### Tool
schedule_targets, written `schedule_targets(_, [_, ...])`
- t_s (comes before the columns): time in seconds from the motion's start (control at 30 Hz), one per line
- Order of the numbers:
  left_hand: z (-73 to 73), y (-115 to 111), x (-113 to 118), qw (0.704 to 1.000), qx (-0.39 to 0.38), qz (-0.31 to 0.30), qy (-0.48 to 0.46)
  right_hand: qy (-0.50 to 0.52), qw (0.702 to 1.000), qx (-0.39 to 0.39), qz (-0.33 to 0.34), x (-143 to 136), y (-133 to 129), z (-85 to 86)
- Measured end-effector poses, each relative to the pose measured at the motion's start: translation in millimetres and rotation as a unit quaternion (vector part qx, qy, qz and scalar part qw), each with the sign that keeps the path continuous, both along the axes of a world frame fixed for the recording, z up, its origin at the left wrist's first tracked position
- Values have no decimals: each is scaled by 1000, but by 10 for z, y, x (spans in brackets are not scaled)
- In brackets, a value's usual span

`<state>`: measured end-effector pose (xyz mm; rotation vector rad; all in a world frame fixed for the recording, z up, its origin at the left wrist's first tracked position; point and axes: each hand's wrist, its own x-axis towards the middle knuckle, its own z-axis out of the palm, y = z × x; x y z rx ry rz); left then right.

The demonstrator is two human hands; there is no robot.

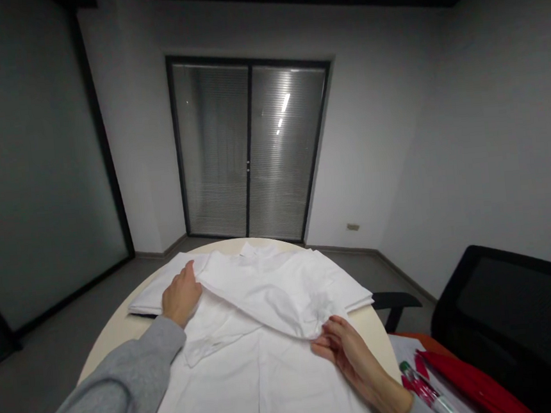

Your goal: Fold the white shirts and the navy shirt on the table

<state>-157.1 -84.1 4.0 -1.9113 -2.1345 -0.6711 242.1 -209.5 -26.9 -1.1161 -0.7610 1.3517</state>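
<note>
A white shirt (225,400), or similar long front-opening garment, lies spread over a round table, its collar end away from me. One sleeve (258,291) runs across the upper part, from the left shoulder area down toward the right. My right hand (338,345) pinches the sleeve's lower right end between thumb and fingers, slightly raising its edge. On the left, my left hand (183,293) is closed at the sleeve's upper edge near the shoulder; its fingertips are partly hidden. Beneath the raised sleeve, a loose flap of white cloth (210,344) lies crumpled.
The pale round tabletop (119,349) shows around the cloth. At right stands a black mesh chair (516,314), with a red item (468,376) and a clear wrapped package (429,392) beside it. Glass doors with blinds (251,151) are set in the far wall.
</note>
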Motion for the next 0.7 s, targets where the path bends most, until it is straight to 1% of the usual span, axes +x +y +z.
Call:
schedule_targets(0.03, [-17,32,-36,1000,-12,-8,-15,5,1000,-6,-1,12,-11,25])
schedule_targets(0.07, [-37,69,-73,999,-23,-19,-25,-18,1000,-7,-8,24,-6,58])
schedule_targets(0.17, [-101,192,-192,996,-53,-34,-63,-164,986,1,-12,63,69,99])
schedule_targets(0.23, [-138,267,-271,993,-68,-29,-90,-238,971,2,11,99,132,34])
schedule_targets(0.3, [-167,325,-340,991,-70,-32,-105,-265,964,15,26,148,169,-75])
schedule_targets(0.37, [-193,371,-391,991,-64,-46,-109,-302,952,45,4,197,164,-167])
schedule_targets(0.4, [-207,391,-408,991,-59,-52,-109,-334,940,69,-11,217,145,-192])
schedule_targets(0.47, [-238,428,-433,991,-51,-57,-109,-415,902,114,-28,240,83,-193])
schedule_targets(0.53, [-265,459,-461,992,-40,-57,-110,-483,864,140,-16,240,10,-147])
schedule_targets(0.6, [-275,472,-516,989,-32,-71,-122,-523,840,147,11,230,-50,-98])
schedule_targets(0.63, [-268,469,-555,985,-32,-94,-138,-534,832,146,23,226,-71,-82])
schedule_targets(0.7, [-223,440,-640,967,-41,-168,-186,-549,823,138,46,226,-94,-71])
